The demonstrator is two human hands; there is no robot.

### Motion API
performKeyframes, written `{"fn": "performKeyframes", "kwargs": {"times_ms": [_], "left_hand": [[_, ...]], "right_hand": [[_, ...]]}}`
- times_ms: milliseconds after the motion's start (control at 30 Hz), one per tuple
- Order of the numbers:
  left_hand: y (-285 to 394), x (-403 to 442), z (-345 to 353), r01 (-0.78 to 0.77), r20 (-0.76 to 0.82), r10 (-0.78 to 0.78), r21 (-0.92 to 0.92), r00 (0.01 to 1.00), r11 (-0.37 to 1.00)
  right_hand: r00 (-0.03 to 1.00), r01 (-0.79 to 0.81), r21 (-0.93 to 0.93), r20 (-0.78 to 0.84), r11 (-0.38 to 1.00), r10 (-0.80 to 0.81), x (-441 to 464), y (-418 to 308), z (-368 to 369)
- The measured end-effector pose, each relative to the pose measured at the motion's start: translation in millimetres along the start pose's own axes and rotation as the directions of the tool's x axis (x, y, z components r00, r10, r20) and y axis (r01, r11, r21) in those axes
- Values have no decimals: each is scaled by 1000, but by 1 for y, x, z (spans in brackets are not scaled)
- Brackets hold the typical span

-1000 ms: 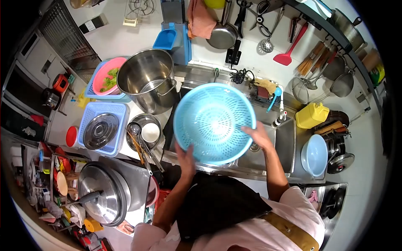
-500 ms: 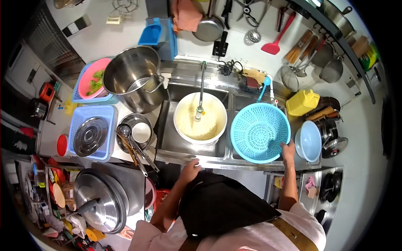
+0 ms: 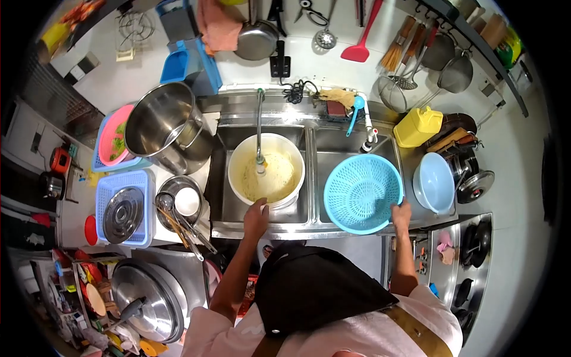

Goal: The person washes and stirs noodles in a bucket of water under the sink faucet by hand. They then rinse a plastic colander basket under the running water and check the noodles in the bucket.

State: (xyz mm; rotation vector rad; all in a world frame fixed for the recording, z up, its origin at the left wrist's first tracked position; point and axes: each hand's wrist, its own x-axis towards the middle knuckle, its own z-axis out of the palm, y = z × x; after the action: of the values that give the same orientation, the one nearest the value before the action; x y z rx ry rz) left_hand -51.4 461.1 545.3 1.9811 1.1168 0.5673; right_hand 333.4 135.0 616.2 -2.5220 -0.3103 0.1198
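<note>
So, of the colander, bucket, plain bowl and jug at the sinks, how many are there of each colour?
Blue: 2 (colander, plain bowl)
White: 1 (bucket)
Yellow: 1 (jug)
Total: 4

Sink (image 3: pixel 333 141): brightly lit, glare on metal beyond the left hand (image 3: pixel 256 221)
Wall (image 3: pixel 516 178): pale, visibly curved, right of the right hand (image 3: pixel 401 215)
Corners: black, far from both hands

Right hand (image 3: pixel 401 215): fingers partly hidden (behind blue colander (image 3: pixel 363 193)).
</note>
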Motion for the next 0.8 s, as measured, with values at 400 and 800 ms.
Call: {"fn": "performKeyframes", "kwargs": {"times_ms": [400, 800], "left_hand": [[-11, 39, 56, -328, 297, 181, 583, 938, 743], [-21, 44, 55, -384, 352, 219, 520, 910, 762]], "right_hand": [[876, 450, 81, -235, 889, -422, 36, -47, -3], [915, -260, -77, -337, 963, 220, 68, 22, -60]]}}
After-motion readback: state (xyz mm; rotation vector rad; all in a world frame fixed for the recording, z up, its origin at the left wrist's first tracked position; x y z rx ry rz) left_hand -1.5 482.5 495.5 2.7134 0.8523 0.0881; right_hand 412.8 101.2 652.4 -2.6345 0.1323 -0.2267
